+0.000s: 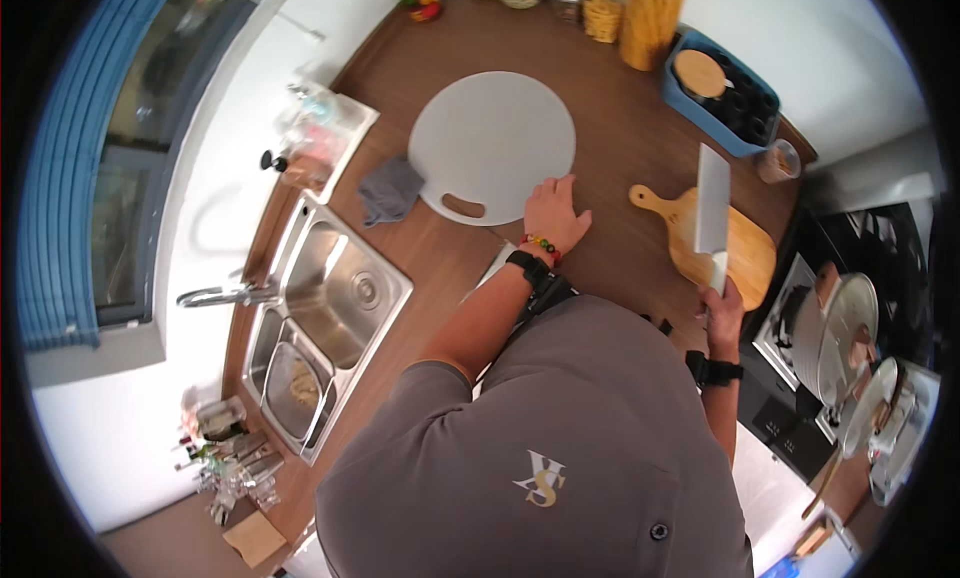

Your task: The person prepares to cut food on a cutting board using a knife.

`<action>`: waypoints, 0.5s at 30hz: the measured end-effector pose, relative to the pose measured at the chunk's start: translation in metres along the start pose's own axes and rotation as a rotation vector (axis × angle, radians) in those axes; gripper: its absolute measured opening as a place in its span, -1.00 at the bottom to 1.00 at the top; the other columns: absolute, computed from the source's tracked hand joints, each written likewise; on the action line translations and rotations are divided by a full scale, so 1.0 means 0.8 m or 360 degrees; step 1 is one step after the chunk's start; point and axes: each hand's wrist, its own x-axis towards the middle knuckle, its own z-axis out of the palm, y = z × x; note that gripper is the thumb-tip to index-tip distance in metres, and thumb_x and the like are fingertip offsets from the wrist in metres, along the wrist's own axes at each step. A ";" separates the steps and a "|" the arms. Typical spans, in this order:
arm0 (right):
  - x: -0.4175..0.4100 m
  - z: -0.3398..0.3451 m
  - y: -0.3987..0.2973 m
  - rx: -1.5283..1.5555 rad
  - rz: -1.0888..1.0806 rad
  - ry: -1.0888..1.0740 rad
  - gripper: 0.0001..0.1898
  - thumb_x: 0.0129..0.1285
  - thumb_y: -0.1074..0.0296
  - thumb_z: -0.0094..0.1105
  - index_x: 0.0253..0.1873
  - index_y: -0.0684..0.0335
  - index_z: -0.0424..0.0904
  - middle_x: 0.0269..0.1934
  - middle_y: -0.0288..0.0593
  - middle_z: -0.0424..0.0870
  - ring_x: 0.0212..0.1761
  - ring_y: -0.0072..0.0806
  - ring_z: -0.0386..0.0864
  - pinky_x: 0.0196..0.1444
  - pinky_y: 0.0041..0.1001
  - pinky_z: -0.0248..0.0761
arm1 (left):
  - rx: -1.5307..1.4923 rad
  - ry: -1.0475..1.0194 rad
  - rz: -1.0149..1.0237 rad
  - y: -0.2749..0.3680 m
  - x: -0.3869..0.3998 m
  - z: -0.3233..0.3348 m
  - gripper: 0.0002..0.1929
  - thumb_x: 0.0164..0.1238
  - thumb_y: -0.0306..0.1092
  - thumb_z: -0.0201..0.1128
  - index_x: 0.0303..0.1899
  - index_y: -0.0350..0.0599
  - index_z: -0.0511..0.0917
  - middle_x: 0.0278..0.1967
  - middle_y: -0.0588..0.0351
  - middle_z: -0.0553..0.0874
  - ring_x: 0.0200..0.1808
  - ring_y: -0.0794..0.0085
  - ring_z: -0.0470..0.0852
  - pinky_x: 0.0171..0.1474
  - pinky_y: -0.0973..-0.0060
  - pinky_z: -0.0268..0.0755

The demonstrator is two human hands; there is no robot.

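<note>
My right hand [724, 312] grips the pale handle of a cleaver [712, 203]. Its broad blade points away from me, above a wooden paddle cutting board [739, 240]. At the near right rim of a round grey cutting board [495, 139], my left hand [556, 216] lies palm down, thumb spread to the side. Its fingertips reach the rim; whether they press on the board or the counter I cannot tell. The grey board has a handle slot on its near side. A crumpled grey cloth [391, 190] touches its left edge.
Left is a steel double sink [330, 270] with a tap [225, 294] and a strainer basket [294, 390]. Jars [602, 15] and a blue bin [716, 124] line the back of the brown counter [615, 120]. Lidded pans [832, 338] stand at the right, by the black stove [877, 237].
</note>
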 end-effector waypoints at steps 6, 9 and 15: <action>-0.002 0.015 0.005 0.0181 0.0109 -0.0041 -0.82 0.32 0.29 0.30 -0.21 0.25 0.53 -0.50 -0.33 0.50 -0.55 -0.60 0.47 -0.51 -0.52 0.38 | 0.0531 0.0121 -0.0459 -0.092 -0.048 -0.075 -0.48 0.06 -0.13 0.46 0.08 -0.10 0.61 0.02 -0.04 0.66 0.09 0.00 0.63 0.12 0.06 0.52; 0.001 0.020 0.015 0.0281 0.0160 -0.0010 -0.84 0.32 0.30 0.29 -0.22 0.23 0.53 -0.49 -0.34 0.49 -0.56 -0.57 0.48 -0.51 -0.52 0.40 | 0.0588 -0.0026 -0.0601 -0.110 -0.054 -0.085 -0.55 0.06 -0.12 0.46 -0.02 -0.10 0.63 0.01 -0.03 0.66 0.09 0.02 0.65 0.09 0.07 0.54; 0.014 0.017 0.019 0.0309 0.0148 -0.0099 -0.84 0.32 0.28 0.29 -0.21 0.20 0.54 -0.48 -0.34 0.49 -0.57 -0.58 0.48 -0.52 -0.52 0.41 | 0.0509 -0.0162 -0.0185 -0.121 -0.046 -0.061 -0.70 0.06 -0.32 0.43 -0.12 -0.05 0.64 -0.07 0.00 0.68 0.03 0.03 0.67 0.08 0.08 0.54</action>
